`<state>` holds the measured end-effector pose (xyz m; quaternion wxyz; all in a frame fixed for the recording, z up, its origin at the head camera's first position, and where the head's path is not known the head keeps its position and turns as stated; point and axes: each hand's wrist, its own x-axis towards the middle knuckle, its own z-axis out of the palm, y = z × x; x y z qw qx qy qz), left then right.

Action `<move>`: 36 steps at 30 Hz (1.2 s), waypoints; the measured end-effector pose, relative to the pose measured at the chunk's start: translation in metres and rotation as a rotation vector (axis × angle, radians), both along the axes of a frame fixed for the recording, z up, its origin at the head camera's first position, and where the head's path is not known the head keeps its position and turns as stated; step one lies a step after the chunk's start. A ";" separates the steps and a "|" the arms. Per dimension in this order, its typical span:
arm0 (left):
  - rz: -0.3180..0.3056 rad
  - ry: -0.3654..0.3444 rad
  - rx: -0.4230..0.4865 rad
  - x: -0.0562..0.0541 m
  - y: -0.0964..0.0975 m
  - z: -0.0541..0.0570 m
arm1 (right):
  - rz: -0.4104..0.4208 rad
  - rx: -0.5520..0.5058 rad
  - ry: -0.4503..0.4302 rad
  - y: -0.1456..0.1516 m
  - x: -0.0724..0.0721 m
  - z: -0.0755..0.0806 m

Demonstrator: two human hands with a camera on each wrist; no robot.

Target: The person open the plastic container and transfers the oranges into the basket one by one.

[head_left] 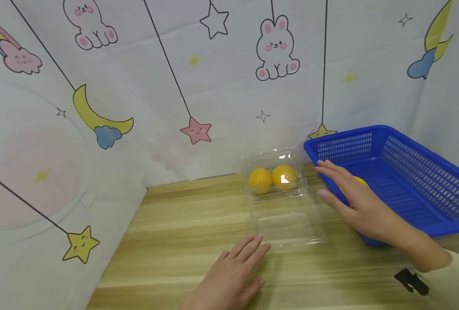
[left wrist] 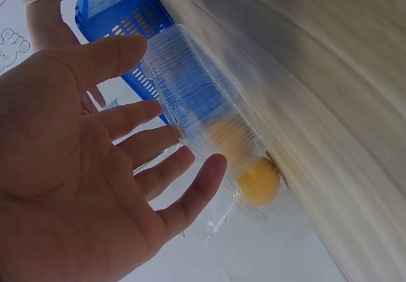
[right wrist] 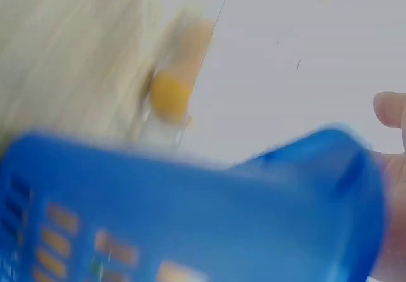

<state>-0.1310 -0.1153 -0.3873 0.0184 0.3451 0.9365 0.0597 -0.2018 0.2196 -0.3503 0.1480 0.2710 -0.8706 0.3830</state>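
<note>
Two oranges, a left one (head_left: 260,181) and a right one (head_left: 285,174), sit in the far half of a clear plastic clamshell box (head_left: 281,230), whose near half lies flat. My left hand (head_left: 233,273) has its fingers extended at the box's near edge, holding nothing; its bare palm shows in the left wrist view. My right hand (head_left: 363,209) is over the near left rim of a blue basket (head_left: 392,181), fingers extended and nothing in them. A yellow-orange round fruit (head_left: 361,181) inside the basket is mostly hidden behind that hand. Orange patches show through the slots in the blurred right wrist view.
The wood-grain table (head_left: 183,228) meets a white cloth backdrop (head_left: 229,86) printed with bunnies, stars and moons behind and at the left. The tall-sided basket stands at the right, close to the box. A black clip (head_left: 411,282) is by the right sleeve.
</note>
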 end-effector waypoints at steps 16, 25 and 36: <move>-0.003 -0.007 0.007 0.001 0.000 -0.002 | -0.084 0.206 -0.220 -0.052 0.018 -0.054; -0.023 0.035 0.034 0.000 0.000 0.001 | -0.099 0.285 -0.254 -0.048 0.012 -0.064; 0.106 0.048 0.235 -0.006 0.010 0.002 | -0.086 0.332 -0.270 -0.051 0.012 -0.066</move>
